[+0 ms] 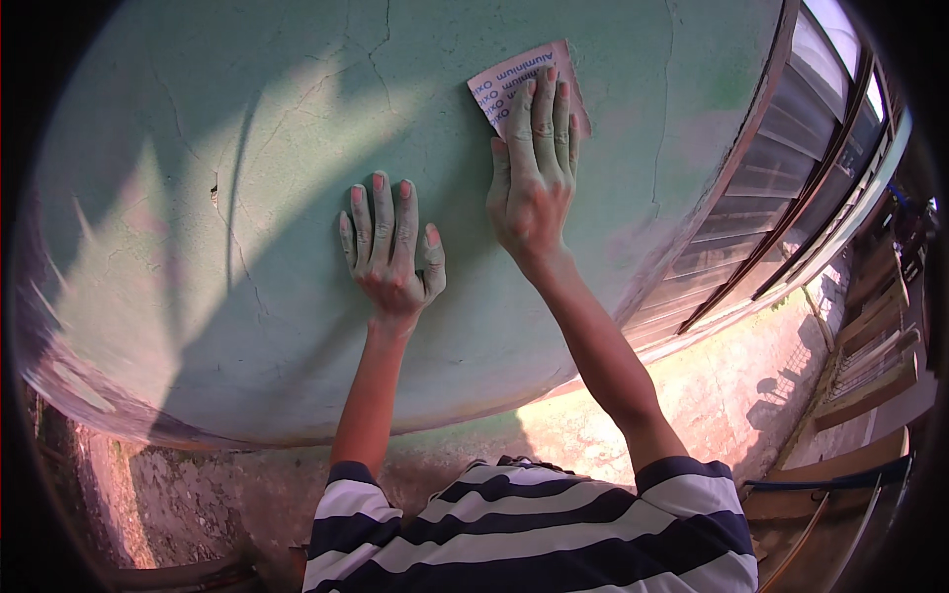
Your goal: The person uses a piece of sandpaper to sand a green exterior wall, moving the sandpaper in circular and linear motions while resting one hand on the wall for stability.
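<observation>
Right hand (534, 178) flat on sandpaper (524, 84), fingers (542, 119) pressed together, pinning sheet against green wall (198, 198), high, right of wall centre
Left hand (388, 247) bare on wall, below and left of sandpaper, fingers slightly spread, bracing
Risks, judged: sheet only pinned, not gripped, could slide out and drop along wall; upper corner of sheet uncovered, could fold or tear; cracks in wall near sandpaper could snag sheet or shed flakes; fingertips overhanging sheet edge could scrape on rough paint; window frame (771, 198) right of sandpaper, knuckles could strike it
</observation>
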`<state>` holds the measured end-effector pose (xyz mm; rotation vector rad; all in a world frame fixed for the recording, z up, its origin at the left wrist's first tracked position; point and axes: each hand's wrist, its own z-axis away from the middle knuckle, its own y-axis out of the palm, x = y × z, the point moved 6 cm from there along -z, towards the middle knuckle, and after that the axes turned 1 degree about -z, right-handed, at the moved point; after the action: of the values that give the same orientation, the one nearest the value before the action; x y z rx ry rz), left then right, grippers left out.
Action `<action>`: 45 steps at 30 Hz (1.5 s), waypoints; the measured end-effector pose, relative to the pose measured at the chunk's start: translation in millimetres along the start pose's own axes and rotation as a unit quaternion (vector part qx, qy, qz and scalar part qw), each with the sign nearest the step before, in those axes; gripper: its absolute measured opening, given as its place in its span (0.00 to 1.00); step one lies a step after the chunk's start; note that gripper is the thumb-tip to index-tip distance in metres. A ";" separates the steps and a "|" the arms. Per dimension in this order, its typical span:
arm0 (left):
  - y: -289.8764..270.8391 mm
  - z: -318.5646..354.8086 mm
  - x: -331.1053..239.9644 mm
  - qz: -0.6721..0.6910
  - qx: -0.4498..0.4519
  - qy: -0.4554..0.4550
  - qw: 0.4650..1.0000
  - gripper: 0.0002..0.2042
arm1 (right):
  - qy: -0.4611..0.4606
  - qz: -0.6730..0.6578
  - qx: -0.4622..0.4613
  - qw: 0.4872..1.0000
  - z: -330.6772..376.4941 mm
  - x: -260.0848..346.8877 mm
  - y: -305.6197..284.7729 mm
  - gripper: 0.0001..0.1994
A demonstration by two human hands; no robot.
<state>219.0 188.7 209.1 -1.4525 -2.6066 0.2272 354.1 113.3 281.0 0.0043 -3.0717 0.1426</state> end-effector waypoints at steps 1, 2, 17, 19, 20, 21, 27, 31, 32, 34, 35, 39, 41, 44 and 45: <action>-1.8 -0.4 1.1 0.008 0.000 0.001 1.000 0.24 | 0.020 -0.001 0.014 1.000 23.2 -0.8 3.5 0.25; -4.2 -1.0 2.1 0.008 -0.005 -0.001 1.000 0.24 | 0.040 -0.001 0.027 0.999 55.9 -1.3 4.7 0.25; -9.8 3.8 8.6 0.029 0.022 0.020 0.999 0.24 | 0.066 0.003 0.058 0.996 96.1 6.1 7.0 0.25; -8.3 5.3 10.2 0.023 0.028 0.022 0.999 0.23 | 0.065 0.003 0.067 0.996 111.9 6.8 7.8 0.25; -7.0 4.6 9.1 0.024 0.029 0.023 0.999 0.23 | 0.063 0.002 0.075 0.995 117.8 4.7 9.4 0.24; -8.7 4.4 11.1 0.014 0.023 0.018 0.999 0.23 | 0.051 0.013 0.070 0.996 105.1 5.2 8.6 0.24; -8.8 9.5 15.2 0.008 0.012 0.012 1.000 0.22 | 0.008 0.040 -0.024 0.999 -18.7 3.1 -8.8 0.24; -10.0 9.7 17.3 0.004 0.014 0.012 1.000 0.22 | 0.073 0.012 0.012 0.997 71.7 -3.4 -2.6 0.23; -11.4 9.9 17.8 0.003 0.013 0.013 1.000 0.22 | 0.095 0.006 0.029 0.995 101.9 -6.1 0.5 0.23; -7.9 11.3 16.2 0.004 0.030 0.034 0.999 0.23 | 0.096 0.007 0.034 0.995 112.7 -6.1 -1.0 0.23; -7.2 10.5 14.4 0.004 0.029 0.036 0.999 0.23 | 0.099 0.009 0.039 0.994 115.6 -9.0 -0.3 0.23; -9.4 12.3 16.7 -0.014 0.013 0.018 1.000 0.22 | 0.045 0.015 -0.007 0.999 -10.8 -1.1 -12.7 0.24; -6.4 13.4 15.7 -0.010 0.005 0.005 1.000 0.21 | 0.030 0.025 -0.026 0.999 -32.6 -3.9 -14.5 0.25; -5.3 13.0 15.3 -0.017 0.001 0.004 1.000 0.22 | 0.043 0.013 -0.022 0.999 -7.4 -0.8 -8.6 0.25; -7.1 10.6 15.2 -0.018 0.006 0.005 1.000 0.22 | 0.054 0.012 0.006 0.998 26.7 3.2 -2.2 0.25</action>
<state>203.1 197.3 201.1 -1.3990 -2.6165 0.2296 349.2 108.6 254.9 -0.0380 -2.9640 0.1576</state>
